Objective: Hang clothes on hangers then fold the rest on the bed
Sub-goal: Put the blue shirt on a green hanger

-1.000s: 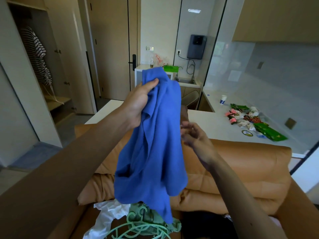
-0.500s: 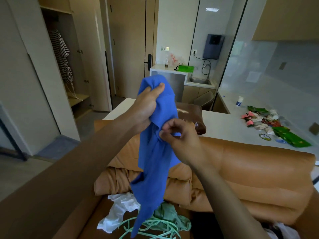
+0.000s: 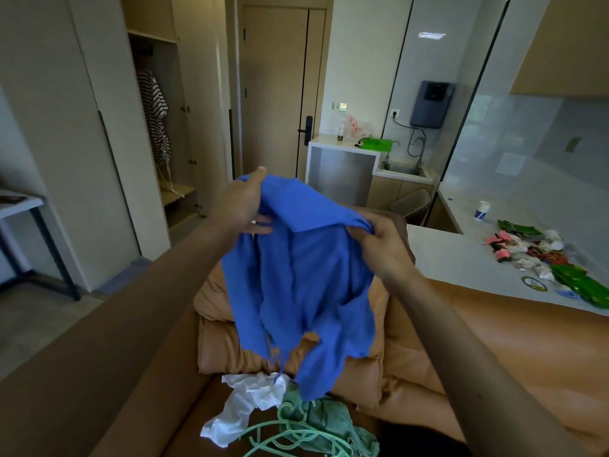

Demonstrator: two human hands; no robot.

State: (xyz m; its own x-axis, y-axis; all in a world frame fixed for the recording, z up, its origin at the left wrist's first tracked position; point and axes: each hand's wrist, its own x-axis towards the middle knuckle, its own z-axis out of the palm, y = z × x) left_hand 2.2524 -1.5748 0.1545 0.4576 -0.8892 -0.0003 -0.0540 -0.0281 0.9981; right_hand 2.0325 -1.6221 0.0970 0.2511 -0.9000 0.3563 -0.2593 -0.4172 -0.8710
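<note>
I hold a blue shirt (image 3: 303, 278) up in front of me, over an orange sofa. My left hand (image 3: 242, 206) grips its top left edge with the thumb on top. At the shirt's top right corner, near the collar, my right hand (image 3: 382, 249) pinches the cloth. The shirt hangs spread between the two hands, its sleeves dangling. Below it on the sofa seat lie a white garment (image 3: 247, 407), a green garment (image 3: 329, 420) and several pale green hangers (image 3: 290, 437).
The orange sofa (image 3: 494, 338) fills the foreground. An open wardrobe at the left holds a striped shirt (image 3: 155, 117) on a rail. A white counter (image 3: 461, 262) behind the sofa carries a cup and scattered wrappers. A grey table (image 3: 19, 206) stands at far left.
My right hand took hold of the shirt and pulled its top edge to the right, spreading the bunched cloth open. My view has swung to the right and downward.
</note>
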